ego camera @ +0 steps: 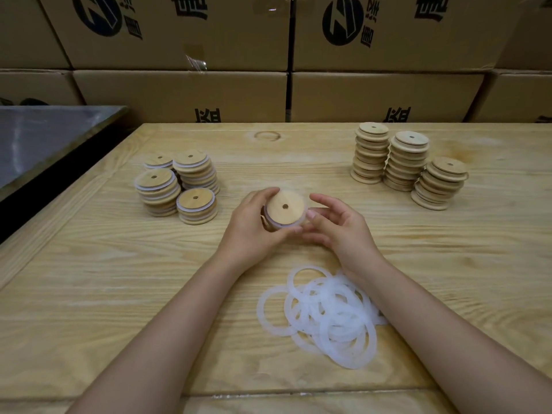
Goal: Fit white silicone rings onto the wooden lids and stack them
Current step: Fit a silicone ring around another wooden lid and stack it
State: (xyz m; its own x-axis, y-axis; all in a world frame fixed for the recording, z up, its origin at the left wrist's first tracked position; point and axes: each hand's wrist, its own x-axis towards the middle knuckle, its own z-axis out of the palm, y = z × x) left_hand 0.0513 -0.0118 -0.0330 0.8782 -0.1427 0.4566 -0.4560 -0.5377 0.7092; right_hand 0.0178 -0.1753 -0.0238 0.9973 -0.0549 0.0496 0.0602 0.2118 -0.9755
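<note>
My left hand (254,222) grips a round wooden lid (283,208) with a small centre hole, held just above the middle of the wooden table (89,279). A white silicone ring (303,218) sits around the lid's edge. My right hand (337,225) pinches that ring at the lid's right side with thumb and fingertips. A loose pile of white silicone rings (325,315) lies near me, partly under my right forearm. Several stacks of ringed lids (179,183) stand at the left. Three taller stacks of bare wooden lids (409,162) stand at the far right.
Cardboard boxes (179,94) form a wall right behind the table's far edge. A grey metal surface (44,141) adjoins the table at the far left.
</note>
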